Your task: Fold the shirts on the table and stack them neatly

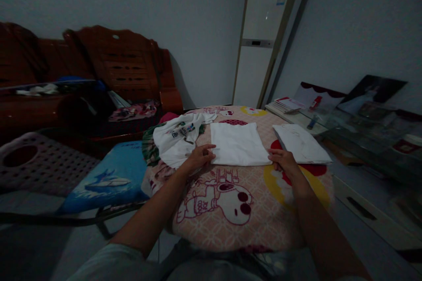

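Observation:
A folded white cloth [238,143] lies flat on a table covered with a pink cartoon-print blanket [227,202]. My left hand [199,156] pinches the cloth's near left corner, fingers closed on the edge. At the near right corner my right hand [284,161] grips the edge with curled fingers. A second folded white cloth [301,142] rests to the right of that hand. To the left of the left hand sits a crumpled heap of white printed clothes [178,138] over a green-striped garment.
A blue cushion [108,180] and a perforated plastic stool [36,162] stand at the left. Behind them is a dark wooden sofa [115,66] with clutter on it. A white standing unit [260,39] fills the corner. A low glass shelf with papers [329,118] runs along the right.

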`<state>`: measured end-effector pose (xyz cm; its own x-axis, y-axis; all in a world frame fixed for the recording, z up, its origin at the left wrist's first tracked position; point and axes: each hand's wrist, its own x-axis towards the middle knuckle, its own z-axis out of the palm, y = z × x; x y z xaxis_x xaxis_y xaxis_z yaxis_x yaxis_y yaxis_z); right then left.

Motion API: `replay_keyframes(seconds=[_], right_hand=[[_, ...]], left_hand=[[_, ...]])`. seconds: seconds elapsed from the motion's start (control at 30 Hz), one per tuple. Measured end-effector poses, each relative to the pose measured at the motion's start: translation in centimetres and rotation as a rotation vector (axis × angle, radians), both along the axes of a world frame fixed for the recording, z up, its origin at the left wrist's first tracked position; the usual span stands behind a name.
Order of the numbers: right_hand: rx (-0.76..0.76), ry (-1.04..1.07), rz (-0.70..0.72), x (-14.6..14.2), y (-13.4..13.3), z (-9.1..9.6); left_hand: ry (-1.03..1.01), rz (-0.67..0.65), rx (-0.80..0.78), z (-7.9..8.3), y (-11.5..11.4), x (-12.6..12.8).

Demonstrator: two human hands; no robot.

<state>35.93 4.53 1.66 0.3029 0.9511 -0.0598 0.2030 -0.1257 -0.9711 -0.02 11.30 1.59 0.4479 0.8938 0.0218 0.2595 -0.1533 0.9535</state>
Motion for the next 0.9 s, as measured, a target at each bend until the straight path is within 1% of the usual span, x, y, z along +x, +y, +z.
replay_keyframes(seconds=[0.1, 0.17, 0.23, 0.3, 0.47, 0.57, 0.67, 0.73, 0.8, 0.87, 0.9], right_hand=[[-0.006, 0.006, 0.036, 0.1, -0.1, -0.1], [-0.016, -0.015, 0.058, 0.1, 0.0, -0.2], [-0.02, -0.035, 0.084, 0.1, 0.0, -0.3], [-0.004, -0.032, 0.097, 0.2, 0.0, -0.4], [0.07, 0.023, 0.057, 0.8, 0.3, -0.9], [0.047, 0.01, 0.057, 1.0, 0.3, -0.9], [-0.003, -0.019, 0.102, 1.0, 0.1, -0.7], [0.005, -0.009, 0.097, 0.8, 0.0, -0.5], [0.048, 0.034, 0.057, 0.7, 0.0, -0.5], [0.065, 0.068, 0.043, 0.5, 0.0, -0.5], [0.045, 0.073, 0.056, 0.4, 0.0, -0.5]], left_hand=[[-0.061, -0.135, -0.146, 0.3, -0.5, 0.0], [-0.094, -0.2, -0.175, 0.4, -0.8, 0.1], [-0.089, -0.238, -0.159, 0.2, -1.0, 0.4], [-0.032, -0.225, -0.11, -0.1, -1.0, 0.8], [0.061, -0.058, 0.101, -0.6, -0.3, 1.3], [0.194, -0.028, 0.275, -0.2, -0.3, 1.2], [0.356, -0.025, 0.414, 0.1, -0.4, 1.3], [0.377, -0.001, 0.449, 0.2, -0.2, 1.4], [0.326, 0.004, 0.425, 0.0, 0.1, 1.6], [0.263, -0.036, 0.379, -0.3, 0.5, 1.9], [0.243, -0.067, 0.366, -0.5, 0.7, 2.0]])
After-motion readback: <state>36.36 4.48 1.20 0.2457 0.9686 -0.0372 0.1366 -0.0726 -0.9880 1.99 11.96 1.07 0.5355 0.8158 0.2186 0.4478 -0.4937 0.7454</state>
